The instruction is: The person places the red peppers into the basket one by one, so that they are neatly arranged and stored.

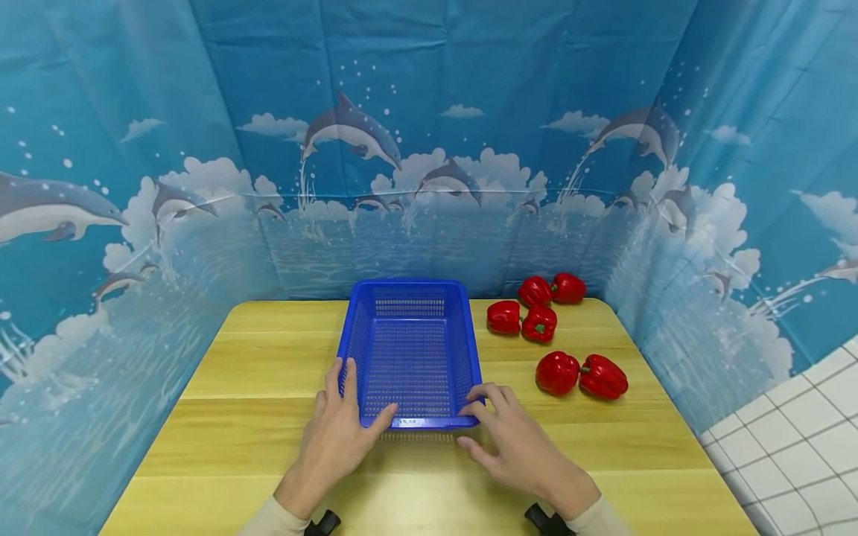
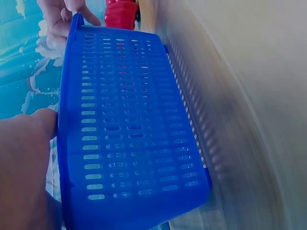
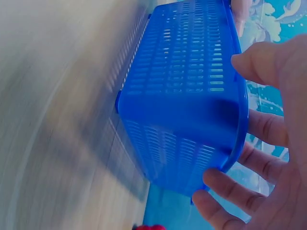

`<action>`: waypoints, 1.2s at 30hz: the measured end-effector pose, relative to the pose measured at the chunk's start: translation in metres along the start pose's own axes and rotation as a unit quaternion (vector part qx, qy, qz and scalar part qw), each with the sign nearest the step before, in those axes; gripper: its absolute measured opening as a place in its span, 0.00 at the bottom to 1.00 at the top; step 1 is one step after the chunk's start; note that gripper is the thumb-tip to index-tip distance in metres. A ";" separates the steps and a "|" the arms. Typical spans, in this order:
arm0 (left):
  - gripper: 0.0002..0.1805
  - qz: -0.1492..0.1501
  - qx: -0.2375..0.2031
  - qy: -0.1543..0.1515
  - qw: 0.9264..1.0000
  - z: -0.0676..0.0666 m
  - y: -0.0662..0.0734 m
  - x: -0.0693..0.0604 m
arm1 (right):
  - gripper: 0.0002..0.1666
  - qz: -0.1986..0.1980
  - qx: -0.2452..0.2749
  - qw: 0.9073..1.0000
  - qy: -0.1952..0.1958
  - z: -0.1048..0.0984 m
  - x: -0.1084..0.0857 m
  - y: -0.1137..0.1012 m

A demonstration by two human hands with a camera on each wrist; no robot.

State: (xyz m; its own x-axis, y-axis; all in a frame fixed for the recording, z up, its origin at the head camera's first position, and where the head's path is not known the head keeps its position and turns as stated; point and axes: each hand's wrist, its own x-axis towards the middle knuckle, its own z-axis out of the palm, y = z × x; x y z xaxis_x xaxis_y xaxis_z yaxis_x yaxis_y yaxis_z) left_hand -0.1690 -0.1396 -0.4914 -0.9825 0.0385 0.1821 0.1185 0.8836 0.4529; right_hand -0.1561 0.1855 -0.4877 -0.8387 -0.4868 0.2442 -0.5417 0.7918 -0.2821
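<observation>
Six glossy, lobed red peppers [image 1: 604, 377], four far, two nearer, lie right of one rectangular, slotted plastic basket [image 1: 429, 423] on the wood-grained table [image 1: 268, 417]. The left hand [image 1: 338, 432], spread, touches the basket's left rim; the right hand [image 1: 518, 447], loosely bent, rests at its near-right corner.

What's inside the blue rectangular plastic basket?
Head view: the basket shows only perforated floor and walls, no contents. The left hand and right hand cover small patches by its near corners; those can't be seen.
</observation>
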 end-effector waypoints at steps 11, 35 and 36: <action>0.72 0.003 -0.028 -0.010 1.000 0.005 0.010 0.002 | 0.20 -0.008 -0.022 1.000 0.011 -0.013 -0.012 0.020; 0.81 -0.044 -0.058 -0.058 0.996 0.002 0.007 0.006 | 0.35 -0.044 -0.004 0.998 0.045 -0.033 -0.009 0.059; 0.81 -0.045 -0.056 -0.060 0.996 0.002 0.007 0.006 | 0.36 -0.043 0.003 0.998 0.048 -0.034 -0.009 0.062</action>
State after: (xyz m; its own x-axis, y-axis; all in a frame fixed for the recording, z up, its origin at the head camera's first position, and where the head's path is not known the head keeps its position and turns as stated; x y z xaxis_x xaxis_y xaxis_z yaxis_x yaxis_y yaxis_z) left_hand -0.1741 -0.1326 -0.4889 -0.9991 0.0237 0.0337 0.0385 0.8285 0.5587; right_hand -0.1804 0.2520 -0.4758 -0.7799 -0.5153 0.3553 -0.6122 0.7461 -0.2619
